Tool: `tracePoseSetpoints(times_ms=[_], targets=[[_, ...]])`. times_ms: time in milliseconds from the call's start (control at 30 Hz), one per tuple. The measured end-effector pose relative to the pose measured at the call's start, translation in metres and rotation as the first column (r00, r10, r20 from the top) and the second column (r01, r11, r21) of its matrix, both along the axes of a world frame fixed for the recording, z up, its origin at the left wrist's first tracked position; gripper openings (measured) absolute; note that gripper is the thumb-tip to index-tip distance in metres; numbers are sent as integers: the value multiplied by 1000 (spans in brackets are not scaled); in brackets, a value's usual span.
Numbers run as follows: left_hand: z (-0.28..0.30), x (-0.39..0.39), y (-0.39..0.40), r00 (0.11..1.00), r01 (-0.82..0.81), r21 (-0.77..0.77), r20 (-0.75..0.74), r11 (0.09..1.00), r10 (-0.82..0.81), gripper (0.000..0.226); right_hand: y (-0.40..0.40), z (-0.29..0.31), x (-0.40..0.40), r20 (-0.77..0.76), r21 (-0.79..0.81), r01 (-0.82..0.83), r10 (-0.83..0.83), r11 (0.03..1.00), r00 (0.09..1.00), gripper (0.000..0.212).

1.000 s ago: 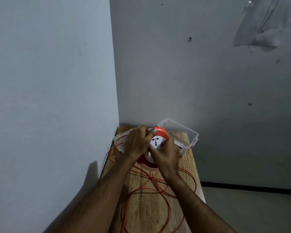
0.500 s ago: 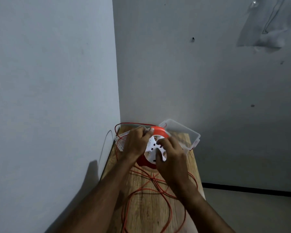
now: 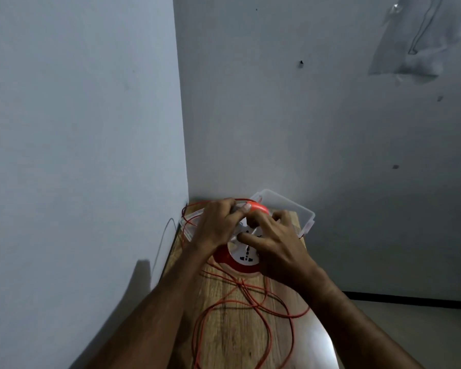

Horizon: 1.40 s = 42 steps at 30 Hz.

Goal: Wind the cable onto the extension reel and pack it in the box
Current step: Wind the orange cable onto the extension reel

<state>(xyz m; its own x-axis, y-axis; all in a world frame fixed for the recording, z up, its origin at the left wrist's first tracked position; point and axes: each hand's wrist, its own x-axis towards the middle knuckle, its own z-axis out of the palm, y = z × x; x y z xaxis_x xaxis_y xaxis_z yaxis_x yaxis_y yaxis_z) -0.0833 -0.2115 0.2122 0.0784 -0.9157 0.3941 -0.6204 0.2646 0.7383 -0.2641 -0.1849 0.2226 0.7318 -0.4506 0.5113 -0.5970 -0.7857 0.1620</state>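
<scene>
The fingers of the left hand [image 3: 216,227] curl over the far left edge of the extension reel [image 3: 241,258], clamped on its orange rim, with the thumb tip pressed near the top of the rim where a strand of the cable [image 3: 246,302] passes under it. The fingers of the right hand [image 3: 276,247] are spread and bent over the reel's white socket face, the forefinger laid across the centre of that face; whether they pinch a knob there cannot be told. The reel sits tilted toward the camera, held up between both hands, its lower rim close to the wooden table [image 3: 232,339]. Just behind the reel, touching or nearly touching it, lies the clear plastic box [image 3: 293,211], open, in the corner where the two grey walls meet. From the reel's near side the orange cable runs out in loose, crossing loops over the table toward the camera, and one loop arcs up behind the left hand, beside the box.
</scene>
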Motion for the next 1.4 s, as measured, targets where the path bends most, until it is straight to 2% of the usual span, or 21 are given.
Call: tracePoseSetpoints(times_ms=[100,233,300,400,467,500,567,633,733,800,867,933,1033,1100,1267,1400], targets=[[-2,2,-1,1000,-9,-4,-26,1000,9,51,0,1,0,87,-9,30,-29,1000,996,41],[0,-3,4,994,-60,-5,-87,998,60,48,8,-1,4,308,72,133,-149,989,940,38],[2,-9,5,990,-107,-39,-93,994,103,49,14,-4,12,423,147,208,-252,967,870,43],[5,-20,8,986,-143,-101,-102,985,133,40,23,-4,29,565,313,319,-446,894,694,47],[5,-24,12,983,-155,-103,-113,982,144,37,27,0,37,616,406,319,-514,857,597,45],[5,-24,13,982,-163,-101,-112,981,151,37,28,0,38,617,441,295,-525,848,586,42],[3,-22,14,980,-166,-100,-129,981,153,39,33,1,35,558,428,303,-512,852,653,35],[4,-17,13,968,-169,-77,-201,983,151,42,37,0,28,497,294,321,-431,900,753,31],[11,-12,13,954,-161,-46,-263,986,143,43,41,4,14,450,65,232,-236,971,861,24],[17,-10,14,967,-139,-61,-222,988,123,42,41,9,6,351,18,177,-172,984,920,35],[21,-11,16,976,-104,-66,-201,992,89,42,38,14,0,191,25,162,-164,986,968,51],[22,-11,17,981,-78,-63,-185,995,65,44,36,18,-4,51,41,187,-189,982,981,68],[24,-13,18,987,-58,-50,-154,997,50,43,35,20,-6,-27,48,237,-236,970,971,88],[25,-15,19,994,-40,-72,-101,997,32,42,34,21,-7,-6,47,232,-232,972,973,83],[27,-18,16,997,-63,-120,-59,991,56,40,15,19,-5,180,147,195,-220,970,959,61],[34,-15,10,989,-111,-116,-113,987,98,44,5,15,1,360,147,154,-198,977,912,46]])
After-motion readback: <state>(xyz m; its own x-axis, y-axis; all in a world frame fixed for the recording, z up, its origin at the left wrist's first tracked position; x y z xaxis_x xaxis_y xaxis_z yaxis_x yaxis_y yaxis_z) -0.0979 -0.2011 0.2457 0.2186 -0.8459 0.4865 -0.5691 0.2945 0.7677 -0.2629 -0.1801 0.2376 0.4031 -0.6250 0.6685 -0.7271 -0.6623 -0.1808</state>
